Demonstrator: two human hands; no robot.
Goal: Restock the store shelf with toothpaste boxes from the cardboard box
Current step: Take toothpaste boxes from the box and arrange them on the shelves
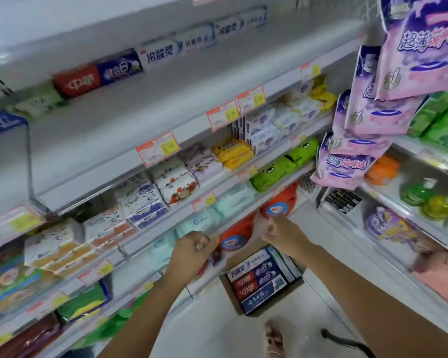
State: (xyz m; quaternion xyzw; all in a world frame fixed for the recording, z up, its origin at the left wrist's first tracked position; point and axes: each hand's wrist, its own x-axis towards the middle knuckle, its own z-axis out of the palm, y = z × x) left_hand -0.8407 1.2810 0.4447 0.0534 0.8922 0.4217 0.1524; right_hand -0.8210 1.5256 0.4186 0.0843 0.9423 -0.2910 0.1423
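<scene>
A cardboard box (pixel 229 288) stands on the floor below me, filled with several toothpaste boxes (pixel 256 279) in white, blue and red. Along the back of the white top shelf (pixel 166 99) lies a row of toothpaste boxes (pixel 99 73), red and blue at the left, white ones further right. My left hand (pixel 194 250) and my right hand (pixel 277 232) both hang in front of the lower shelves above the cardboard box, fingers curled, holding nothing that I can see.
Lower shelves hold soap bars, tissue packs (pixel 145 200) and green packs (pixel 282 166). Pink and purple packets (pixel 372 112) hang at the right. Another shelf unit (pixel 411 202) with bottles stands to the right. Red tubs (pixel 277 205) sit low behind my hands. A foot (pixel 273 339) shows on the floor.
</scene>
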